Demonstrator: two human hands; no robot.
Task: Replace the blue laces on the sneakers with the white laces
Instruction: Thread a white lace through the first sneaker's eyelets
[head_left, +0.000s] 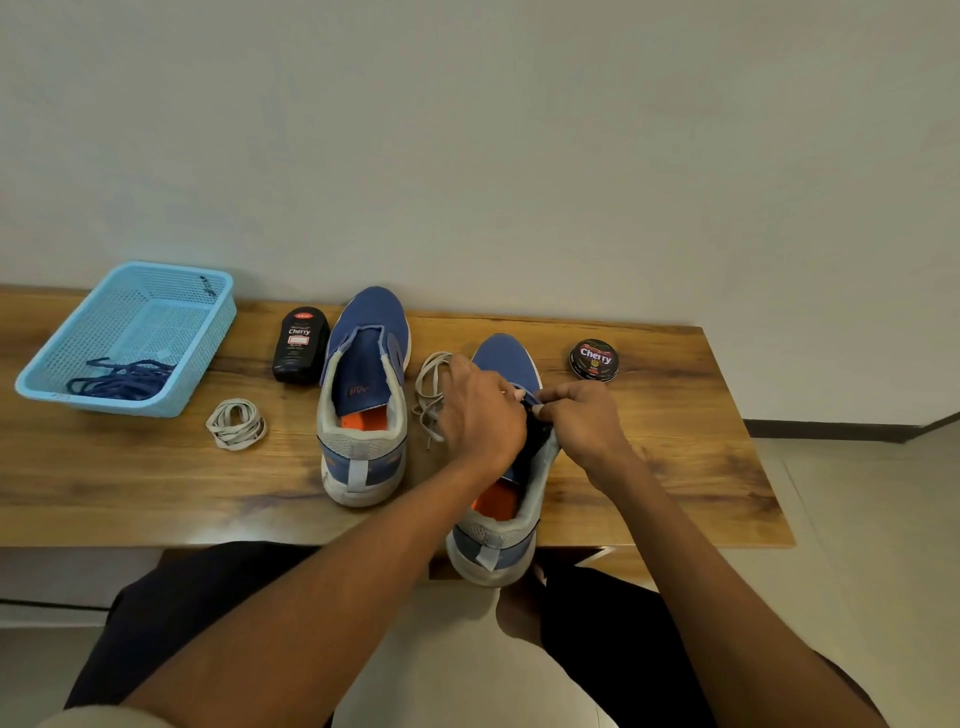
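Near sneaker (496, 540), frame centre-low: both hands at eyelets, left hand (480, 410) and right hand (584, 421) pinching white lace (431, 395). Threading step, early. Blue laces (122, 382) in basket (62, 364), upper left. Next: feed tip thru eyelet, pull even.

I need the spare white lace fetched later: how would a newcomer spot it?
Start at the blue basket at the table's left end. Just right of its near corner, on the bare wood left of the unlaced sneaker, lies the coiled lace. Unlike the loose white lace by the left hand, it is a tidy bundle, untouched.
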